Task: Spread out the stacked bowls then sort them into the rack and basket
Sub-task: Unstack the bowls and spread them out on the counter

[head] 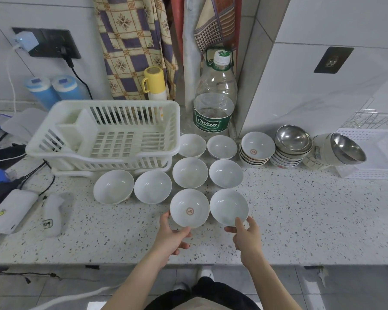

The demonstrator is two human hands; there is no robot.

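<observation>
At the counter's (289,204) front edge, a red-marked bowl (189,208) is gripped by the left hand (171,234), and the plain bowl (229,206) beside it is pinched at its rim by the right hand (246,236).

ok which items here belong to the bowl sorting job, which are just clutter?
Job: spread white bowls; red-marked bowl in left hand; plain bowl in right hand; bowl stacks; white basket; wire rack.
Clutter: water bottle; yellow flask; power bank; charger.

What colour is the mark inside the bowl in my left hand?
Reddish-brown, on the white bowl, head view.
</observation>
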